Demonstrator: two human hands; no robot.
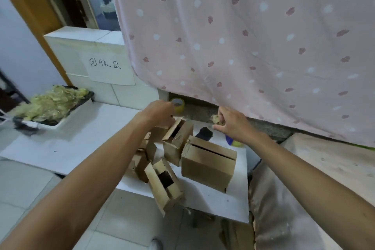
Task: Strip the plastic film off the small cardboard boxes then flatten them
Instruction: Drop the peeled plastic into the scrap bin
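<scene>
Left hand (160, 113): it is over the far end of the white board (213, 201), with its back to the camera. The knuckles are bent downward at the raised flap of the upright box (177, 138). The fingertips are hidden behind the hand, so I cannot tell whether they grip the flap or only touch it.

Right hand (229, 123): my thumb and curled fingers pinch a crumpled wad of film (216, 118), yellowish and clear. I hold it above the stone ledge (203, 111) at the foot of the pink curtain (243, 36).

Boxes: all are brown cardboard and all are on the board.
- The upright box stands with its top open.
- The large box (209, 165) sits just to its right, its lid slightly ajar.
- The front box (165, 185) lies tilted and open at the near edge of the board.
- More small boxes (142, 160) are bunched together under my left forearm.

Other items:
- A tape roll (179, 105) stands on the ledge just beyond my left hand.
- A black object (205, 134) lies between the upright box and my right hand.
- A tray (60, 122) heaped with crumpled film sits well to the left.
- A handwritten sign (107, 65) is fixed to the white wall behind.
</scene>
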